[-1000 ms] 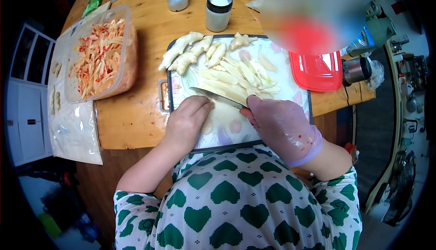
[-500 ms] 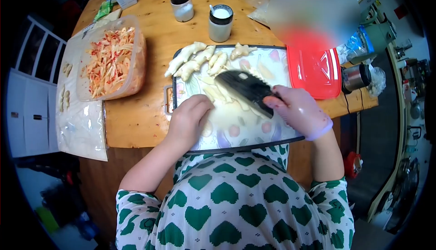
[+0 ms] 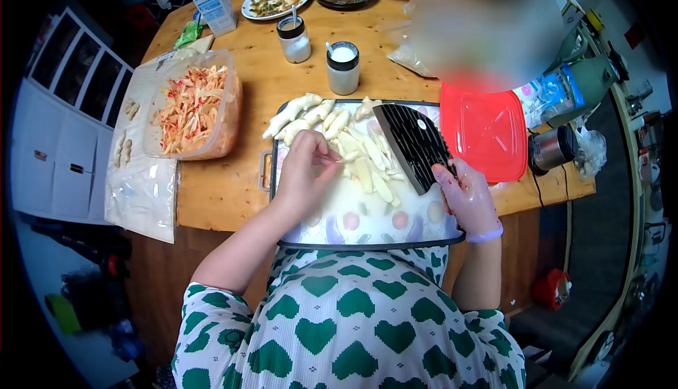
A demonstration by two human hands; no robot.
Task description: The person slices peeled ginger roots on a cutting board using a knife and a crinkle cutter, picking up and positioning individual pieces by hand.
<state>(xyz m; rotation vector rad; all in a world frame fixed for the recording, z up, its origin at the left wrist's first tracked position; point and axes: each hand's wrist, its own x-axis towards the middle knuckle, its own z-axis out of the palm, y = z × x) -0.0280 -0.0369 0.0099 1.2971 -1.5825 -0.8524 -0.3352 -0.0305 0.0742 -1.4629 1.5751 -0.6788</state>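
Mostly bare board (image 3: pixel 364 209), knife (image 3: pixel 415 150) to near edge

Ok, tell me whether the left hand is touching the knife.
Apart: the head view shows a gap between the left hand and the knife, with pale slices lying between them.

Your left hand (image 3: pixel 302 174): bare, out in front, fingers (image 3: pixel 316 145) bent, thumb close to fingertips; left forearm (image 3: pixel 244 245) angled inward. Your right hand (image 3: pixel 469 198): gloved, closed in a grip; right forearm (image 3: pixel 477 276) pointing nearly straight ahead, sleeves at both elbows.
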